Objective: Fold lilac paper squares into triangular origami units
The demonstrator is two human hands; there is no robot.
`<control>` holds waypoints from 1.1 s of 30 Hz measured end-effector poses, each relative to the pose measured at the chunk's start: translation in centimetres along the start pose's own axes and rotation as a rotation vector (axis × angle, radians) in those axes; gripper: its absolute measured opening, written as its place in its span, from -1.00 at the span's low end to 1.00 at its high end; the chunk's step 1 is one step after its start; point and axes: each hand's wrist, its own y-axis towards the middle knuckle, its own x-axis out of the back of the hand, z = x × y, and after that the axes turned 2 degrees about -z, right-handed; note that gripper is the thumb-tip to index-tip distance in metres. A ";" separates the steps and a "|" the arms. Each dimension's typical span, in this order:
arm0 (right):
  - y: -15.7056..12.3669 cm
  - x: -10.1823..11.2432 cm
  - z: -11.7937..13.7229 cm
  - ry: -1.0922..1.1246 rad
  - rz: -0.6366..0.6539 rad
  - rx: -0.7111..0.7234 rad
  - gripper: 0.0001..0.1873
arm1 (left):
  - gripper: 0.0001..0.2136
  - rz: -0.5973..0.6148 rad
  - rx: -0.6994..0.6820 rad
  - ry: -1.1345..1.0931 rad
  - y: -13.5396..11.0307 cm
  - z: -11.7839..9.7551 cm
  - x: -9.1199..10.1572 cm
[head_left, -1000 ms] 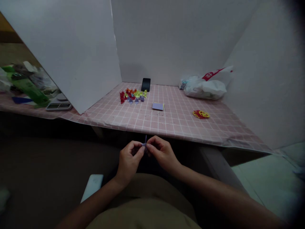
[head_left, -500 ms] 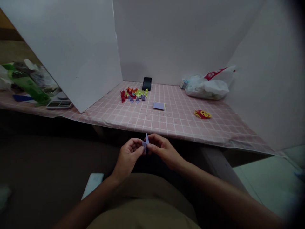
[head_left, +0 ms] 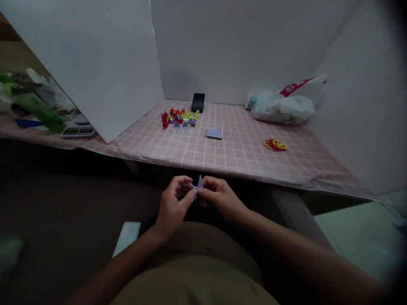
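Note:
Between both hands, just in front of the table edge, is a small folded lilac paper piece (head_left: 200, 182) with a pointed tip sticking up. My left hand (head_left: 175, 198) pinches its left side between thumb and fingers. From the other side my right hand (head_left: 219, 195) pinches it too, thumb near the middle. Fingers cover much of its lower part. Beyond them on the table lies a small stack of lilac paper (head_left: 215, 133) with a yellow edge showing. Farther back left sits a cluster of small folded paper pieces (head_left: 179, 118) in red, orange, yellow and lilac.
A pink checked cloth covers the table (head_left: 241, 154). On it are a dark phone (head_left: 198, 103), red and yellow flat cut-out shapes (head_left: 275, 145) and a white plastic bag (head_left: 282, 108). White panels surround it; a scale (head_left: 79, 131) and green bottle (head_left: 40, 109) lie left.
My view has tilted and shifted slightly, so the table appears higher. Both hands keep hold of the lilac paper; the left thumb has moved closer to the right thumb.

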 end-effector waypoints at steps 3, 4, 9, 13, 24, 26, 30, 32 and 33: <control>-0.1 0.0 0.2 -0.001 0.023 -0.009 -0.69 | -0.84 -0.014 0.033 -0.042 0.2 -0.3 0.0; -0.1 0.1 0.2 0.001 0.028 -0.008 -0.70 | -0.84 -0.012 0.044 -0.066 0.3 -0.4 -0.1; -0.2 -0.1 0.1 0.013 0.006 0.014 -0.72 | -0.78 0.008 0.137 -0.178 0.6 -0.6 -0.2; -0.1 -0.1 0.2 0.030 -0.054 0.061 -0.72 | -0.85 0.145 0.250 -0.149 0.5 -0.7 -0.2; 0.0 0.0 -0.3 0.011 -0.101 0.017 -0.71 | -0.76 0.261 0.250 -0.011 0.3 -0.6 0.1; -0.1 -0.3 -0.3 0.018 -0.139 0.015 -0.71 | -0.75 0.237 0.207 0.017 0.2 -0.5 0.1; 0.0 -0.4 -0.3 0.016 -0.158 -0.005 -0.69 | -0.76 0.236 0.184 0.012 0.1 -0.2 0.0; 0.1 -0.3 -0.2 0.005 -0.118 -0.030 -0.68 | -0.78 0.237 0.200 -0.010 0.2 -0.1 0.0; 0.2 -0.2 -0.2 0.013 -0.094 -0.034 -0.67 | -0.78 0.234 0.210 -0.039 0.3 -0.1 0.0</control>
